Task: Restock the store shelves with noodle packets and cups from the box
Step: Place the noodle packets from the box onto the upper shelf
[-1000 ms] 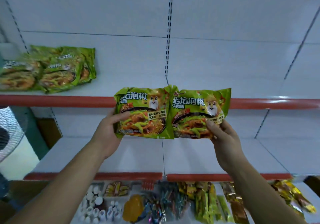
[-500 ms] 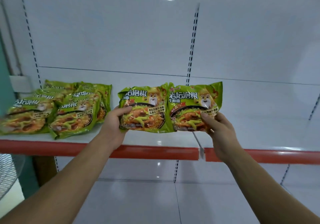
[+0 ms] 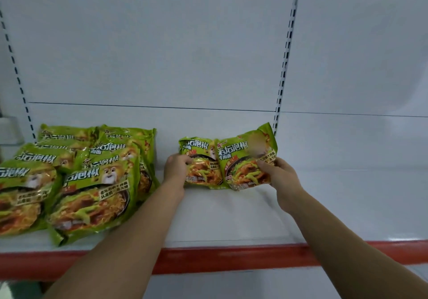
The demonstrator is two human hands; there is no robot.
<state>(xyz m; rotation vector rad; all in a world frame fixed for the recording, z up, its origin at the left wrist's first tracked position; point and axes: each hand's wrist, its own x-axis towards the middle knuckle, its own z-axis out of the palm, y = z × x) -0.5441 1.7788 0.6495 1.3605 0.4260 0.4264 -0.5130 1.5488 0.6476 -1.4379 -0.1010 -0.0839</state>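
Left hand [image 3: 176, 169] wrapped round left packet [image 3: 202, 154], right hand [image 3: 283, 174] round right packet [image 3: 243, 159], both held upright on shelf [image 3: 231, 220], tops upward.

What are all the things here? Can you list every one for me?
Pile: several overlapping packets, exact count hidden, green, left end of the shelf.
Left packet: 1, green, mid-shelf, held.
Right packet: 1, green, right beside the left packet, held.
Shelf: 1, white, under everything.
Edge strip: 1, red, along the shelf front.
Back wall: 1, white, behind the shelf.
Uprights: 2 seen, white with dark slots, on the back wall.
Left hand: 1, grips the left packet's left side.
Right hand: 1, grips the right packet's right side.
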